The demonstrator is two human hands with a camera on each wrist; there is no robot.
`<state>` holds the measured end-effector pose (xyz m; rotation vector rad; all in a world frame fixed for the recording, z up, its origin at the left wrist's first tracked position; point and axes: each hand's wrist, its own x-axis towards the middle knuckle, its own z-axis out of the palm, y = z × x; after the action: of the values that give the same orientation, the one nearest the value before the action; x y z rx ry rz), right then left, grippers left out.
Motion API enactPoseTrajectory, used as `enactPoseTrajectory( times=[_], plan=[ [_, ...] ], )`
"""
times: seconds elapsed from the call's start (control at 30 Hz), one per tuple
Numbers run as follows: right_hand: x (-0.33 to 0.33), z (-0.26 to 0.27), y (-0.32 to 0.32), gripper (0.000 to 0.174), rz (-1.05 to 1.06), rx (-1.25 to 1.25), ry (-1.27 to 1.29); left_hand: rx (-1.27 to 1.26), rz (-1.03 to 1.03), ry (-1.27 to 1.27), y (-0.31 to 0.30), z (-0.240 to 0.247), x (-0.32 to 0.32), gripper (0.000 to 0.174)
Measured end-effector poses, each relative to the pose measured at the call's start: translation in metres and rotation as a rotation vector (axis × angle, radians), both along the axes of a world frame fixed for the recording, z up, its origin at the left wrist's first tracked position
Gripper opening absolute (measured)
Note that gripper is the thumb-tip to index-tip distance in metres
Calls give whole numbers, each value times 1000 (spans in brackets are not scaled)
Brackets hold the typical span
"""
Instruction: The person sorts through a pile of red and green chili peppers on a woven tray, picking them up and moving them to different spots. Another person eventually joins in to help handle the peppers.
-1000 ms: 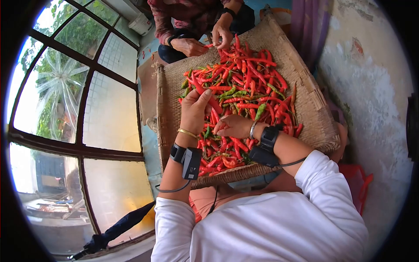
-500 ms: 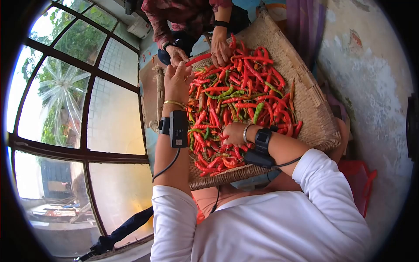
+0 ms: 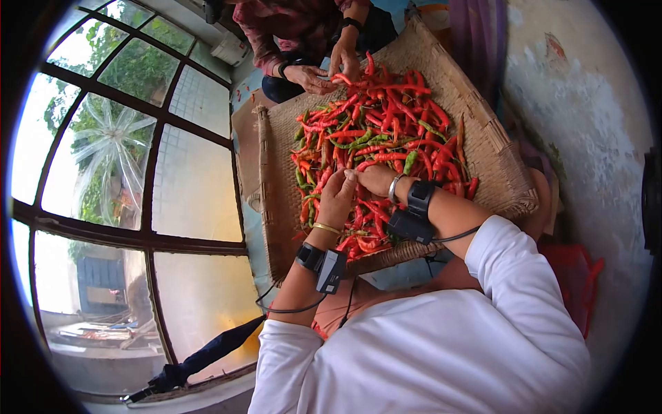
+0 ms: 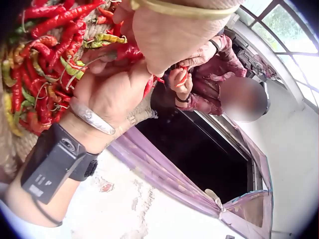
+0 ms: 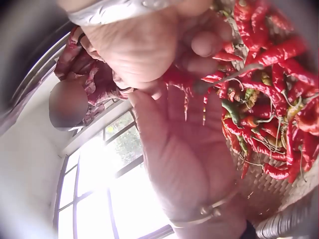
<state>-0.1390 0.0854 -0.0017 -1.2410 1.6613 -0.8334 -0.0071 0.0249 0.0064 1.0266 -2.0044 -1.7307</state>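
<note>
Over the pepper heap my left hand [image 3: 336, 199] and right hand [image 3: 378, 181] meet, fingertips together. The right wrist view shows my right hand [image 5: 144, 47] gripping a glossy red pepper [image 5: 178, 79] whose stem points right. My left hand [image 5: 184, 149] is beneath, palm toward the camera, its thumb up beside the right hand; its fingertips are partly hidden behind the pepper. In the left wrist view, red pepper skin [image 4: 129, 51] shows between my left hand [image 4: 172, 32] and right hand [image 4: 112, 94]. Red and green peppers [image 3: 393, 114] lie on a woven tray [image 3: 476, 114].
Across the tray, another person's hands [image 3: 310, 77] handle a red pepper. A framed window [image 3: 196, 186] stands at left, with a dark folded umbrella [image 3: 214, 352] below. At right are a wall [image 3: 586, 138] and a red plastic item [image 3: 574, 283].
My left hand held a red pepper, reached toward the other person, and has come back to my right hand. My right hand has risen from the lower heap. The other person's hands have shifted.
</note>
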Motion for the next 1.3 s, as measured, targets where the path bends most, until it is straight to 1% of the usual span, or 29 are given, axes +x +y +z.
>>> enactPoseTrajectory(
  times=[0.07,0.1,0.13,0.2,0.27,0.37,0.43,0.47,0.53,0.57,0.6,0.67,0.7,0.77,0.8,0.87,0.9,0.93,1.0,1.03,1.07,1.1,1.13,1.17,1.2,1.23,1.27,1.3],
  plan=[
    [0,7,7,49,-145,-21,-100,-49,-4,105,5,0,0,37],
    [0,5,7,49,-150,-28,-95,-40,-48,130,11,4,-1,36],
    [-3,-2,5,44,-187,-68,-287,-43,-51,138,13,9,0,36],
    [-4,-11,3,33,-254,-136,-674,117,-48,-58,17,13,3,33],
    [-3,-18,1,31,-303,-177,-673,183,-47,-49,16,11,6,33],
    [-4,-22,1,29,-227,-143,-605,317,20,5,19,6,8,36],
    [-1,-23,1,32,-235,-221,-589,322,29,26,21,-1,6,36],
    [0,-20,2,32,-232,-215,-583,310,28,37,22,-3,5,35],
    [4,-13,3,39,-284,-178,-357,323,36,69,24,-8,0,33],
    [5,-16,0,46,-270,-253,-253,321,32,76,25,-8,-4,30],
    [5,-19,-2,46,-270,-250,-257,318,28,82,26,-9,-6,27],
    [4,-17,-3,51,-215,-339,-131,337,15,112,25,-9,-8,23],
    [4,-12,-1,51,-217,-337,-131,354,1,148,25,-8,-11,21],
    [2,-4,4,47,-232,-185,-256,356,-11,135,22,-4,-13,19],
    [1,-6,4,47,-237,-179,-258,356,-22,121,19,-2,-12,19],
    [-5,-10,1,39,-229,-262,-586,286,-70,34,4,1,-10,20],
    [-11,-12,0,39,-236,-258,-586,296,-109,-7,-5,6,-9,20],
    [-18,-14,0,36,-191,-226,-482,306,-147,-48,-16,11,-8,20],
    [-31,-19,-1,31,-99,-161,-278,299,-156,-87,-40,22,-11,19],
    [-35,-21,-2,27,-218,-183,-113,321,-97,-103,-52,29,-15,18],
    [-39,-3,3,25,-272,-65,-12,307,-81,-45,-68,30,-19,19],
    [-45,-9,1,25,-300,-36,-14,344,-54,121,-79,35,-25,19],
    [-51,-16,0,25,-327,-8,-17,426,33,358,-89,39,-30,24],
    [-53,-18,1,25,-326,-5,-16,402,103,438,-96,46,-37,28],
    [-55,-20,1,24,-327,-30,106,378,173,515,-100,51,-41,34],
    [-56,-22,1,24,-328,-54,228,382,174,514,-96,49,-41,34],
    [-54,-24,1,24,-328,-50,230,250,174,422,-86,45,-41,39],
    [-51,-25,1,22,-316,-109,318,120,174,330,-74,40,-41,44]
  ],
)
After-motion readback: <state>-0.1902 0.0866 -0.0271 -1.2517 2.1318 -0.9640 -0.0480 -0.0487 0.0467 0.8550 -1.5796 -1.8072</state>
